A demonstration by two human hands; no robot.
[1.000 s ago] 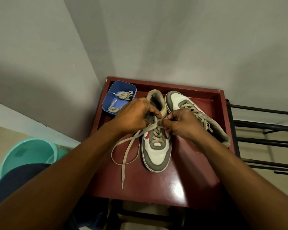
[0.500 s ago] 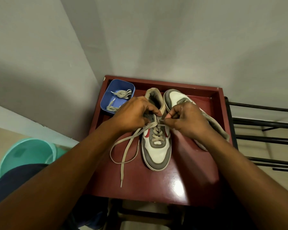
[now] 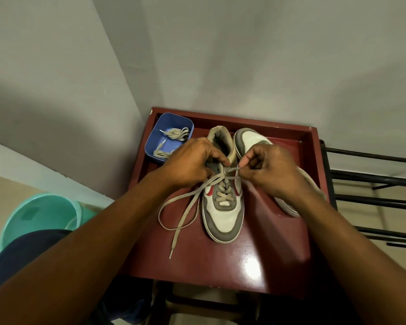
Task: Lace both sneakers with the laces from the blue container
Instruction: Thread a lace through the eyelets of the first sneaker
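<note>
Left hand (image 3: pixel 190 165) is on the near sneaker (image 3: pixel 223 214), fingers curled round its upper eyelet flap. Right hand (image 3: pixel 267 170) pinches the lace (image 3: pixel 179 227) between thumb and forefinger, at the tongue's 3 o'clock. I see the loose end trailing to 7 o'clock on the red table (image 3: pixel 267 254). Second sneaker (image 3: pixel 251 139) is at 2 o'clock, partly under that hand. Blue container (image 3: pixel 171 120) at 10 o'clock holds a spare lace (image 3: pixel 176 134).

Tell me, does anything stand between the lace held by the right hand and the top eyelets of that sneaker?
Nothing visible does. The right hand pinches the lace just beside the top of the sneaker; the left hand grips the collar on the opposite side.
</note>
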